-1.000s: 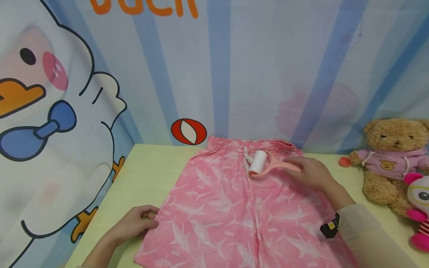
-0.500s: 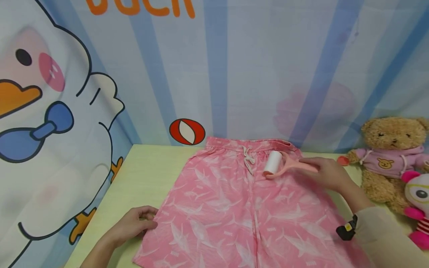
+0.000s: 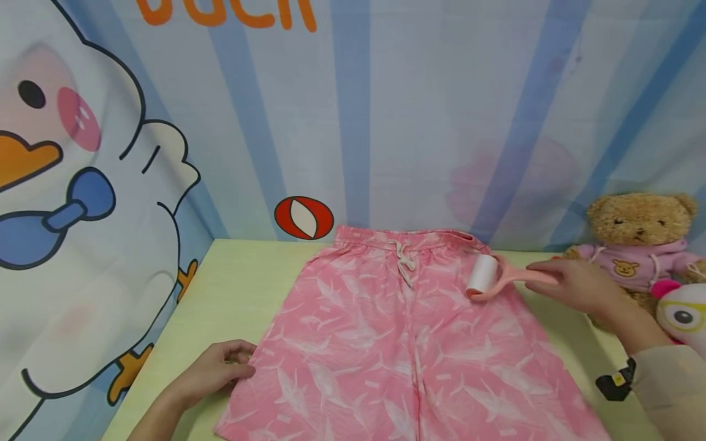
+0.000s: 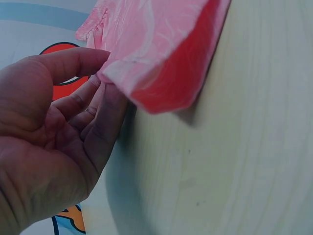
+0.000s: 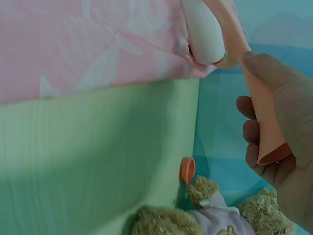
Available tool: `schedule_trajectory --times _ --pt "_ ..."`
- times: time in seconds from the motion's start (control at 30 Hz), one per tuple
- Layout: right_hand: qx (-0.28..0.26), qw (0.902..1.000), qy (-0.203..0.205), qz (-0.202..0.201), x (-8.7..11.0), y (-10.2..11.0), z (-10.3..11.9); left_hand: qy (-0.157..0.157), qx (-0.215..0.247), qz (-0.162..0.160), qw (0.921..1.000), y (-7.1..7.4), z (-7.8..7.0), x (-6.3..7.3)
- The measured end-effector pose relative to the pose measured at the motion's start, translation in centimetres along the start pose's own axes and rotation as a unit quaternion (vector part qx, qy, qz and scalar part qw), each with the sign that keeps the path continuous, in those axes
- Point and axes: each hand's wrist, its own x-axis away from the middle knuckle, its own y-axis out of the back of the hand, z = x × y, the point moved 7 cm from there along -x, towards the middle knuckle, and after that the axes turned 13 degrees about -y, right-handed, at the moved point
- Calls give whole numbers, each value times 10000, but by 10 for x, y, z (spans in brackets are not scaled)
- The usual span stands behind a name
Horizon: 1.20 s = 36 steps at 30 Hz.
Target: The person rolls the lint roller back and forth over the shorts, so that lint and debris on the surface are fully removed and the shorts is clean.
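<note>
Pink shorts (image 3: pixel 353 318) with a white fish print and a white drawstring lie spread on the table, waistband toward the backdrop. My right hand (image 3: pixel 587 285) grips the peach handle of a lint roller (image 3: pixel 510 280), fingers wrapped round it in the right wrist view. Its white roll rests on the shorts near the right end of the waistband. At the left side of the shorts, my left hand (image 3: pixel 212 370) pinches the leg's edge between thumb and fingers. In the left wrist view that pinched fabric (image 4: pixel 146 68) is lifted a little, with the leg opening showing.
A teddy bear (image 3: pixel 640 226) in a lilac hoodie sits at the back right, with a pink and white doll (image 3: pixel 686 312) in front of it. A small red cup-like piece (image 5: pixel 187 170) is by the bear's paw. The duck-print backdrop (image 3: pixel 408 122) stands behind the pale table (image 3: pixel 254 275).
My right hand has moved the lint roller to the right, from the drawstring to the right side of the shorts. My left hand keeps its hold on the edge.
</note>
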Motion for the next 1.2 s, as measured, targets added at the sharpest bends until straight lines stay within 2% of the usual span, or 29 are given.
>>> schedule_trajectory --times 0.33,0.7,0.87,1.0,1.1,1.2 --pt "269 9995 38 159 11 13 -19 -17 11 -14 10000 0 -2 1" --pt "-24 9998 -132 -127 10 6 -30 -62 -19 -40 10000 1 -3 2" --pt "-167 9993 -182 -282 4 0 -24 -39 -38 -53 10000 0 -2 1" --pt "-365 9989 -286 -48 1 -9 -14 -55 -14 -31 10000 0 -2 2" --pt "-549 9984 -142 -34 -3 -16 -2 -58 1 -23 10000 -1 -3 2" --pt "-609 9979 43 -226 -6 -21 9 -59 22 -30 10000 -1 -4 2"
